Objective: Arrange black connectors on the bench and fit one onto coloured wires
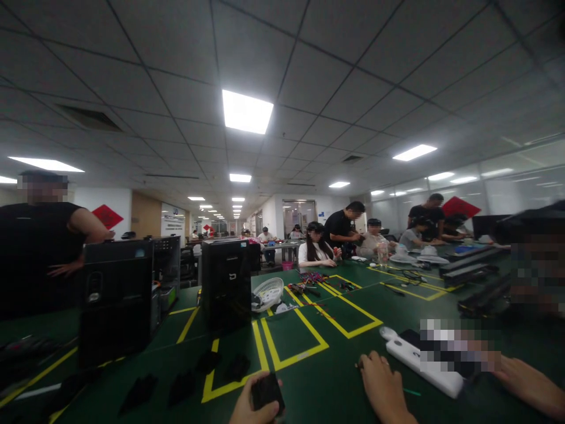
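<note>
My left hand (251, 406) is at the bottom edge, closed around a small black block (266, 391). My right hand (383, 386) rests palm down on the green table (326, 377) and holds nothing. Just right of it lies a white power strip (419, 360). Several similar small black pieces (183, 386) lie on the table to the left of my left hand, near a yellow taped square (293, 338).
Two black computer towers (117, 297) (227, 284) stand on the left half of the table, with a white basket (268, 292) behind. A co-worker's hand (529, 386) reaches in from the right. Other people sit and stand around the far end; one person stands at far left.
</note>
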`<state>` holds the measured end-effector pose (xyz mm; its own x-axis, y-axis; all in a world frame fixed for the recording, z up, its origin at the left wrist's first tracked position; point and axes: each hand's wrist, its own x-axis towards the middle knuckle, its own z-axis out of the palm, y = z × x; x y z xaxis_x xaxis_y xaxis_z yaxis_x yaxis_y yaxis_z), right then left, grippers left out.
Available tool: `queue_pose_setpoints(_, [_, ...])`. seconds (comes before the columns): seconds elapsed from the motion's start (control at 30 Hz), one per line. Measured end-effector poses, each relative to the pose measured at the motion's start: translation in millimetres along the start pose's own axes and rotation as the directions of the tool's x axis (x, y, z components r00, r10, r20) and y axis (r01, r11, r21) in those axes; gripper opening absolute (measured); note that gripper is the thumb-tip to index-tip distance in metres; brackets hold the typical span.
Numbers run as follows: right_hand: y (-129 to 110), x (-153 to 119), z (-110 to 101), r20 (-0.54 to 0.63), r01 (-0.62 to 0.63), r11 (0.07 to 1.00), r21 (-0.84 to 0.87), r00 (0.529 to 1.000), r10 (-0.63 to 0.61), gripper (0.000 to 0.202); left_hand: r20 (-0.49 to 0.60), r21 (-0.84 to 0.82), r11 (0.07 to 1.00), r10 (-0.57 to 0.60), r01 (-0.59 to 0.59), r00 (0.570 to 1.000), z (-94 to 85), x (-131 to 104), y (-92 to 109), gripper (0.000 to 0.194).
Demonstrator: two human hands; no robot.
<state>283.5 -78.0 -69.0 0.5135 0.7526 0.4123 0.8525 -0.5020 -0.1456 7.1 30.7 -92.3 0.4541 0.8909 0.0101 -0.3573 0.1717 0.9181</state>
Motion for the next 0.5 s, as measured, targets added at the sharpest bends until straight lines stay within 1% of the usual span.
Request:
queue_pose_setpoints(0.07, [-7.0,-7.5,0.4,0.009,0.047,0.999,0.023,0.999,-0.047,0.043,-0.006,-0.084,0.996,-0.021,0.021,1.000,7.8,-9.4,1.4,0.084])
queue_pose_setpoints(0.17, [-32.2,-13.1,3.3,0.006,0.132,0.989,0.063,0.991,-0.133,0.041,0.011,-0.191,0.982,-0.011,0.013,1.000,18.3,-16.5,3.5,0.094])
queue_pose_setpoints(0.2, [-43.9,-14.1,3.9,0.010,0.163,0.981,0.107,0.986,-0.165,0.039,0.030,-0.225,0.974,0.004,0.002,1.000,20.7,-17.3,4.5,0.098])
queue_pose_setpoints(0.27, [-70.0,-17.9,1.9,0.030,0.235,0.935,0.267,0.967,-0.252,0.035,0.067,-0.283,0.959,0.048,-0.027,0.997,23.3,-18.1,7.8,0.106])
queue_pose_setpoints(0.33, [-97.0,-27.0,-5.9,0.022,0.303,0.826,0.475,0.934,-0.356,0.033,0.071,-0.330,0.943,0.075,-0.048,0.995,24.0,-21.0,13.8,0.108])
queue_pose_setpoints(0.37, [-110.0,-33.8,-12.0,0.008,0.325,0.753,0.572,0.916,-0.401,0.031,0.067,-0.361,0.931,0.079,-0.049,0.995,24.0,-23.8,18.0,0.103])
queue_pose_setpoints(0.4, [-122.1,-41.7,-18.9,-0.016,0.332,0.672,0.661,0.902,-0.431,0.031,0.066,-0.401,0.915,0.079,-0.047,0.995,23.8,-27.4,22.7,0.094])
queue_pose_setpoints(0.43, [-133.0,-49.8,-26.0,-0.011,0.301,0.587,0.752,0.895,-0.446,0.031,0.072,-0.445,0.895,0.082,-0.041,0.994,23.7,-31.5,27.7,0.082])
queue_pose_setpoints(0.47, [-142.6,-57.6,-32.5,0.041,0.216,0.493,0.843,0.887,-0.459,0.032,0.082,-0.486,0.873,0.089,-0.038,0.993,23.6,-35.5,32.6,0.071])
queue_pose_setpoints(0.5, [-150.5,-64.3,-37.6,0.113,0.093,0.395,0.914,0.877,-0.467,0.035,0.092,-0.518,0.855,0.099,-0.037,0.991,23.6,-39.2,37.2,0.061])
